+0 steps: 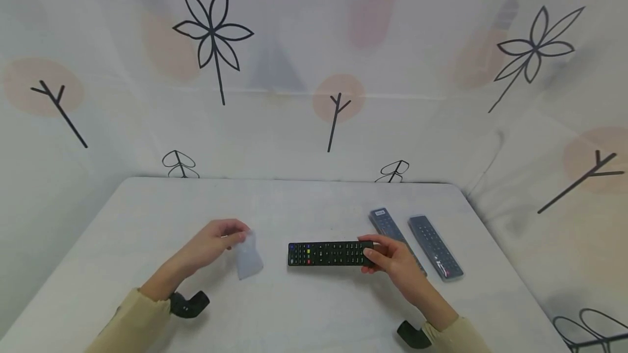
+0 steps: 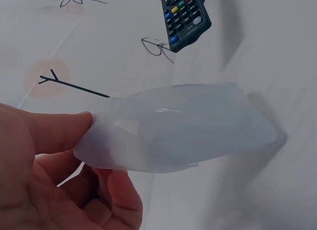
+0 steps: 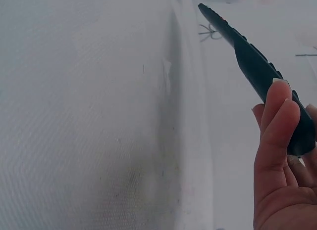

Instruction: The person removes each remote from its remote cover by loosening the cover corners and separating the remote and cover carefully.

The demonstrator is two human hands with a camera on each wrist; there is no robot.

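Note:
Between thumb and fingers, my left hand (image 1: pixel 218 241) pinches one end of a translucent plastic sleeve (image 2: pixel 183 126), whose other end hangs down toward the table. My right hand (image 1: pixel 392 263) grips the right end of a black remote control (image 1: pixel 328 254), held level with its buttons facing up toward the head camera. Colored buttons show near the remote's left end. In the right wrist view the remote (image 3: pixel 257 67) appears edge-on, fingers curled round its lower end. A gap separates the sleeve from the remote.
Two more remotes lie on the white table (image 1: pixel 196 200) at the right: one remote (image 1: pixel 387 225) is partly behind my right hand, the other remote (image 1: pixel 435 247) farther right. A patterned cloth wall (image 1: pixel 275 140) rises behind the table.

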